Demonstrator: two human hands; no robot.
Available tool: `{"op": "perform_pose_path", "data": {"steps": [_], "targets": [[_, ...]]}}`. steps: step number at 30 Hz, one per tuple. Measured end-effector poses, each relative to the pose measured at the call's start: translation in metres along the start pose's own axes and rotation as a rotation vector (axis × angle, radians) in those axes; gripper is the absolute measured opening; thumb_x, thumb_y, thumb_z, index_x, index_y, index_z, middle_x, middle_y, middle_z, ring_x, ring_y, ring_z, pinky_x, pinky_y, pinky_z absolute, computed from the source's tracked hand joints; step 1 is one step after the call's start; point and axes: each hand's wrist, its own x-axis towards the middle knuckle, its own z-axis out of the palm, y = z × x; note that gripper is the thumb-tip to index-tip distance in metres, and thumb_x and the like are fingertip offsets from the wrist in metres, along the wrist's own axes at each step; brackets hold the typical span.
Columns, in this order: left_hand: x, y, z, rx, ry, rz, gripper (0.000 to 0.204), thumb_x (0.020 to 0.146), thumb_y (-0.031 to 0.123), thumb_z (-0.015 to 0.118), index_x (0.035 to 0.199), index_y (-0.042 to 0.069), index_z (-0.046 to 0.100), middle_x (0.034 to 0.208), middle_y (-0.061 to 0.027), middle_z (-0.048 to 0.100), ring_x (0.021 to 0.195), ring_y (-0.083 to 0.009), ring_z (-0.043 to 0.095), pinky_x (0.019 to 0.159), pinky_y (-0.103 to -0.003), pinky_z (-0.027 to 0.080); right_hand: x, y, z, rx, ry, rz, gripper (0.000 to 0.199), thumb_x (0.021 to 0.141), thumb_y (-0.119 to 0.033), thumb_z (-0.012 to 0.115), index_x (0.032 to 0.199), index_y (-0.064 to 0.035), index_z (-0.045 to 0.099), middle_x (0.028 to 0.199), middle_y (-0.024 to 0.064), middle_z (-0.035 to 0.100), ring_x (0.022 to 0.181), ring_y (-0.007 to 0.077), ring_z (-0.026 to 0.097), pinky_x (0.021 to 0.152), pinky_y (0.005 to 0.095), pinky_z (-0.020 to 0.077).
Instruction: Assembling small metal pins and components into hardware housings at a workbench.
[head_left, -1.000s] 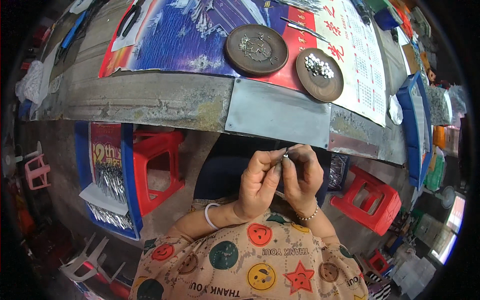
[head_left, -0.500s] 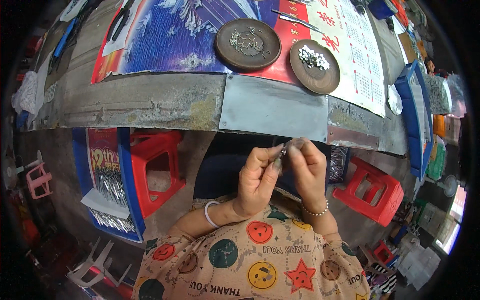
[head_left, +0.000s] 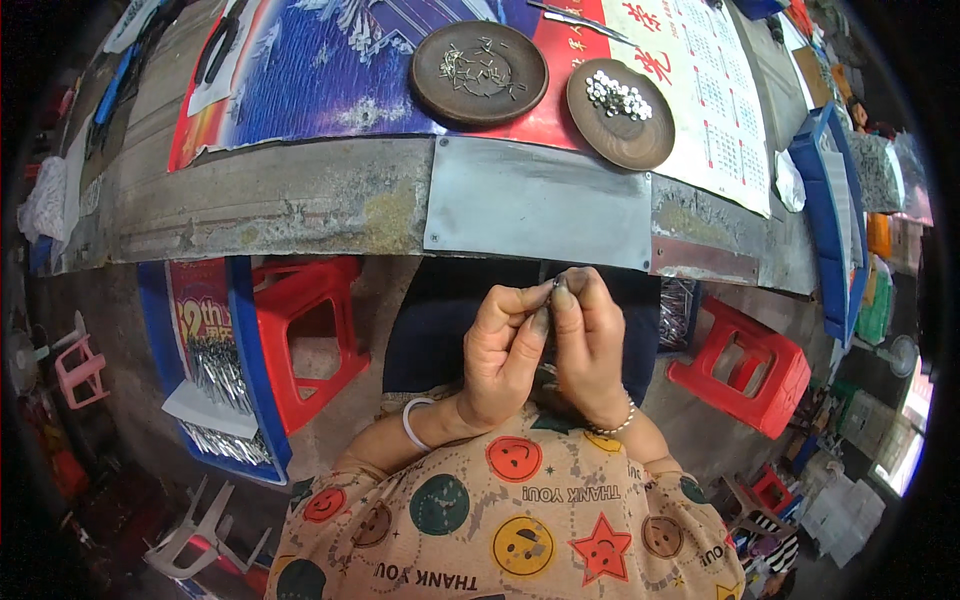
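In front of the table's near edge, my left hand (head_left: 503,345) and my right hand (head_left: 588,345) meet at their fingertips. Both are closed in a pinch around a small metal part (head_left: 556,285), which the thumbs and fingers almost wholly cover. Beyond them, fixed to the table edge, lies a grey metal plate (head_left: 535,200). Past it stands a round brown dish (head_left: 480,115) with thin, short metal pins scattered in it. A second brown dish (head_left: 630,150), to its right, bears a heap of small shiny round pieces.
Slim metal tweezers (head_left: 580,20) and black-handled pliers (head_left: 215,50) lie on the poster-covered table (head_left: 300,200). Blue trays (head_left: 265,390) holding metal parts stand below at the left and near my right side. Red stools (head_left: 310,335) flank me; another blue tray (head_left: 830,230) is at the right.
My hands have shifted slightly left in the picture and drawn closer together. The right thumb now covers more of the shiny metal part. The whole view has shifted a little.
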Motion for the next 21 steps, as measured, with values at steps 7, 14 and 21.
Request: {"op": "perform_pose_path", "data": {"steps": [7,14,21], "targets": [[0.011,0.018,0.0,-0.138,-0.218,-0.202,0.034,0.096,0.001,0.043,0.129,0.001,0.038,0.1,-0.0016,0.055,0.081,-0.0035,0.05,0.074,-0.019,0.042,0.014,0.008,-0.02,0.126,-0.057,-0.128,0.011,0.09,-0.003,0.049,0.082,0.0032,0.05,0.072,0.0054,0.051,0.06,0.0075,0.046,0.052,0.0218,0.0386],[0.007,0.015,-0.002,0.052,-0.258,-0.21,0.034,0.097,0.006,0.041,0.131,0.001,0.038,0.091,-0.0033,0.055,0.073,-0.0045,0.05,0.062,-0.021,0.045,0.004,0.012,-0.018,0.063,0.067,-0.109,0.013,0.086,-0.006,0.059,0.082,0.0022,0.05,0.069,0.0078,0.052,0.058,0.012,0.047,0.052,0.0233,0.0392],[0.001,0.003,-0.007,0.263,-0.164,0.031,0.029,0.097,0.002,0.04,0.124,-0.003,0.036,0.12,-0.0142,0.054,0.108,-0.0152,0.053,0.092,-0.027,0.042,0.005,0.024,0.0,-0.05,0.124,-0.422,0.01,0.081,-0.001,0.059,0.087,0.0021,0.051,0.07,0.0118,0.052,0.059,0.0267,0.049,0.055,0.0334,0.0421]]}}
